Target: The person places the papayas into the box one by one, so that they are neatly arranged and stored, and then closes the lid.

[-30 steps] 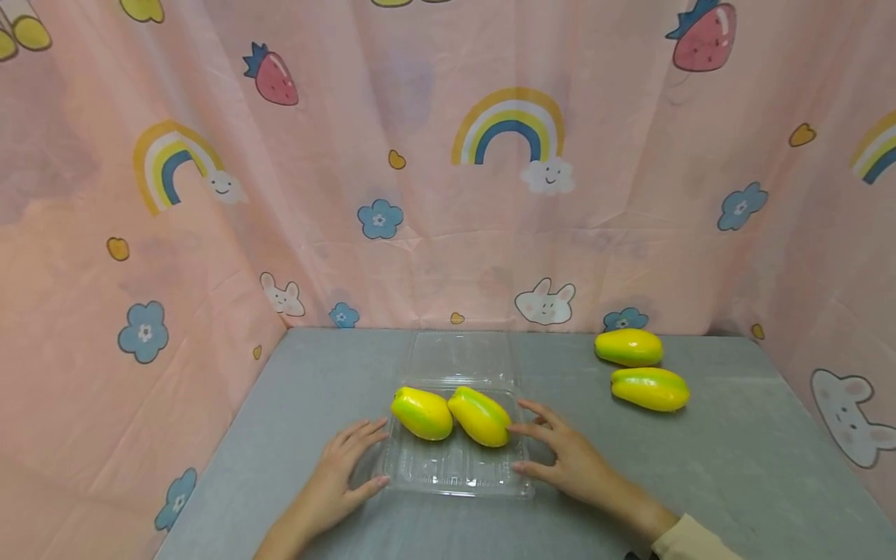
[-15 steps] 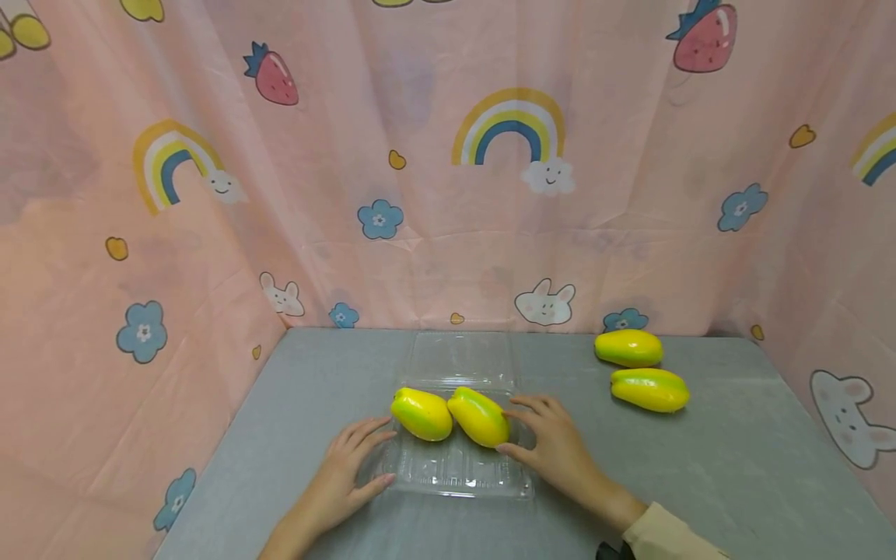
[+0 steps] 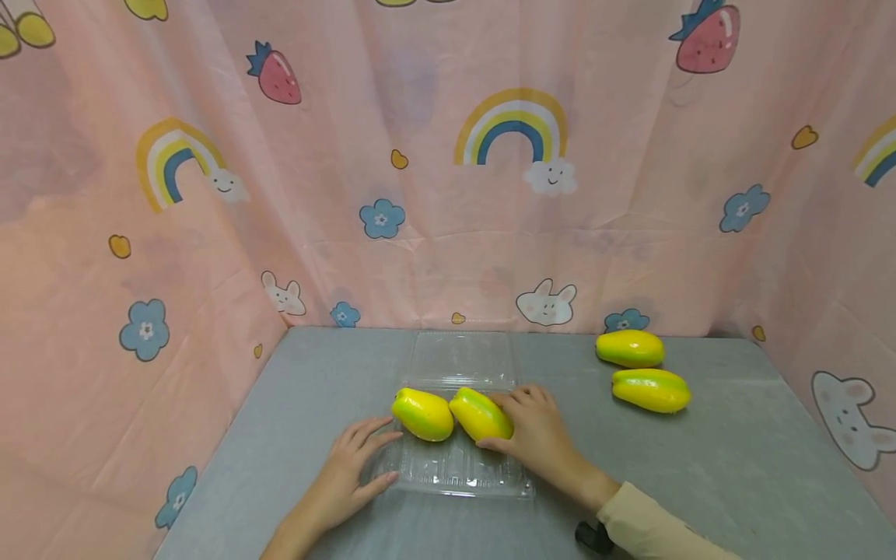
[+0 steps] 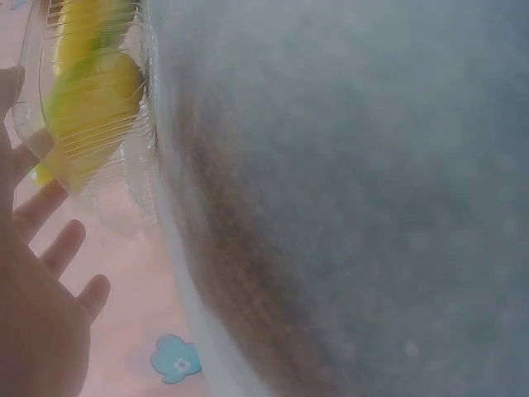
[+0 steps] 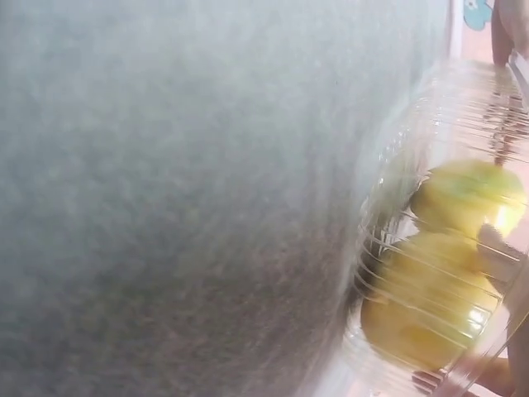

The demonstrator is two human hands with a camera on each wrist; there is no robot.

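Two yellow-green papayas lie side by side in the lower tray of a clear plastic clamshell box (image 3: 455, 473). The left papaya (image 3: 423, 414) has no hand on it. Around the right papaya (image 3: 479, 414) my right hand (image 3: 542, 435) curls, with thumb at its near end and fingers over its far side. My left hand (image 3: 343, 470) stays spread at the box's left wall, fingertips at the plastic. In the left wrist view its fingers (image 4: 64, 248) are apart and hold nothing. The right wrist view shows a papaya (image 5: 430, 302) through the ribbed wall, with a digit against it.
The box's lid (image 3: 462, 358) lies folded back, flat on the grey table (image 3: 700, 482). Two more papayas, one behind (image 3: 630, 348) and one in front (image 3: 651, 390), lie at the back right. A printed pink curtain (image 3: 448, 264) stands behind and at both sides.
My right hand has moved left from the box's right edge and closed round the right papaya. My left hand has edged slightly right. The papayas and box look unmoved.
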